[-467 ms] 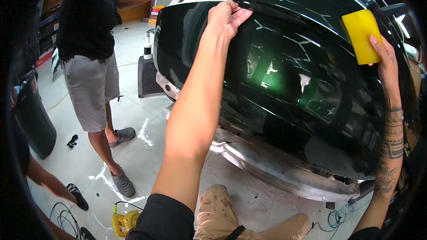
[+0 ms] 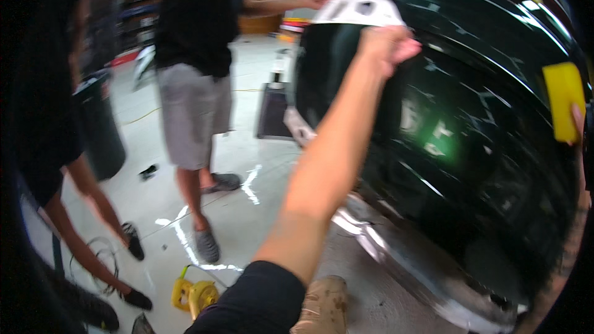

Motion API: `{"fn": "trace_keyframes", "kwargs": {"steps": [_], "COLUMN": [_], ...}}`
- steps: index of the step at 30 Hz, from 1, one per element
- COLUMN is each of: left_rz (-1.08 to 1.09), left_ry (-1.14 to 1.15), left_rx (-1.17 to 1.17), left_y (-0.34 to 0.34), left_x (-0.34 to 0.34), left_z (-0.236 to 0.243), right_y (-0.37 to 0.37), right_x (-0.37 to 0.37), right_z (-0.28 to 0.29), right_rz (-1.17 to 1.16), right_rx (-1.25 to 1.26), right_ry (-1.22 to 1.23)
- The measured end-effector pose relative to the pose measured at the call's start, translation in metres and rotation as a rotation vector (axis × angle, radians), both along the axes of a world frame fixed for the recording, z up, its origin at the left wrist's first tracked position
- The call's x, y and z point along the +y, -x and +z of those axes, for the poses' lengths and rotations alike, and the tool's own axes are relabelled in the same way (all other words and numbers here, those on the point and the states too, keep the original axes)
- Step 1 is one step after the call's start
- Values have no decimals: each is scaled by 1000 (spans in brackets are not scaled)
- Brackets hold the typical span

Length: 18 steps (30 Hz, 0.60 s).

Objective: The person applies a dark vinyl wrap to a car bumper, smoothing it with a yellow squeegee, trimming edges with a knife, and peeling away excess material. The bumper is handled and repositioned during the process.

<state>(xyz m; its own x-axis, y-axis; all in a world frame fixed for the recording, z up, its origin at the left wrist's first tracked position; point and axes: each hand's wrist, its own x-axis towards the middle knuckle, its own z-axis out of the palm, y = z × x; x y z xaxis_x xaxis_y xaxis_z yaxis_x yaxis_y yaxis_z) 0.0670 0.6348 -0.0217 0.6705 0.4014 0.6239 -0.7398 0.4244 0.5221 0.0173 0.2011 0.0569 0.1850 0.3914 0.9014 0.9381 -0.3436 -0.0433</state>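
A glossy dark green car body panel (image 2: 470,167) fills the right side, with light reflections across it. At its upper left edge my left hand (image 2: 387,49) has its fingers closed in a pinch, arm stretched out. Whatever lies between those fingers is too blurred to make out. My right hand (image 2: 578,120), mostly cut off by the right rim, holds a flat yellow squeegee (image 2: 563,102) upright over the panel's right side. Only part of that hand's fingers shows.
At the far left of the car, a person (image 2: 195,31) reaches toward a pale metal part (image 2: 371,6). Another person (image 2: 46,105) stands at left. A bottle (image 2: 278,68) tops a black box (image 2: 272,111). A yellow blower (image 2: 195,294) and a dark bin (image 2: 102,130) are on the floor.
The view has swung left, so the car and both hands sit farther right. My left fingers have curled in more. The squeegee stays in my right hand. The other person now has both hands in view.
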Motion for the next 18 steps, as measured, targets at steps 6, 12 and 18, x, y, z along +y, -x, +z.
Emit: {"fn": "trace_keyframes", "kwargs": {"steps": [6, 12, 18], "left_rz": [144, 78, -74], "left_ry": [-44, 25, -56], "left_rx": [133, 87, -9], "left_y": [-3, -19, -14], "left_x": [-10, -22, 0], "left_z": [10, 9, 4], "right_y": [-5, 13, 1], "right_x": [-17, -11, -7], "right_z": [-3, -3, 2], "right_rz": [-309, -240, -169], "right_rx": [45, 64, 35], "right_ry": [-43, 19, 53]}}
